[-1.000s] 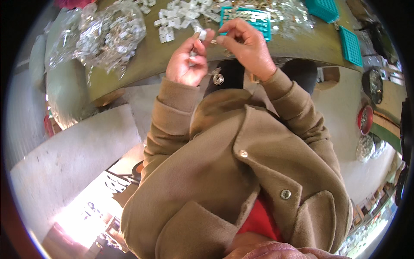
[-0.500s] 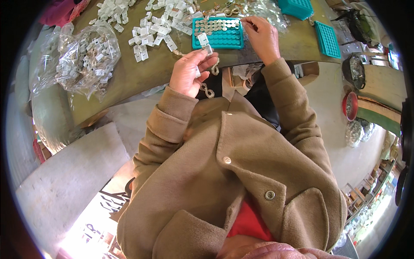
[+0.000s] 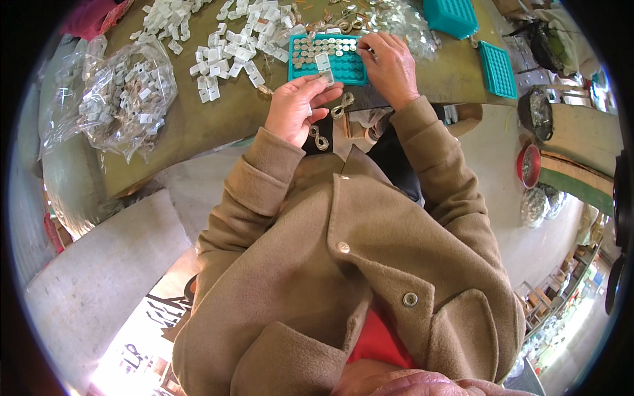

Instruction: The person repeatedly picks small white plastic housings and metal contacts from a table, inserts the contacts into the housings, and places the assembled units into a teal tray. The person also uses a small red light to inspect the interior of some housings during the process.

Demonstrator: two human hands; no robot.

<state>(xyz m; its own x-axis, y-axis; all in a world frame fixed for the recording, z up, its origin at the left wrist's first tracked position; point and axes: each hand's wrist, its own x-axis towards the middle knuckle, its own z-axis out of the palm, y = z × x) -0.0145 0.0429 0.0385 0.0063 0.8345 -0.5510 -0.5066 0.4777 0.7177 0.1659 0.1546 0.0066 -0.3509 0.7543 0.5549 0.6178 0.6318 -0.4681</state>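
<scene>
My left hand (image 3: 290,111) is closed around small white plastic cases; one hinged case (image 3: 322,62) stands open above its fingertips, and another bit of white shows lower in the palm. Clear coiled cords (image 3: 343,104) hang beside and below this hand. Ahead of it lies a teal tray (image 3: 347,74) with round pockets, its far rows filled with silvery button-like discs (image 3: 322,47). At the tray's right edge my right hand (image 3: 395,71) has thumb and forefinger pinched together; whatever sits between them is too small to make out.
White cases (image 3: 231,49) are heaped left of the tray. A clear plastic bag (image 3: 129,99) full of cases and cords lies further left. Shiny loose discs (image 3: 403,23) spread behind my right hand. More teal trays (image 3: 496,69) stand at the table's right. The table's near edge curves below my hands.
My right hand has shifted from the tray's far right corner a little nearer and over its right edge. My left hand keeps its hold on the white cases. The whole view has shifted slightly.
</scene>
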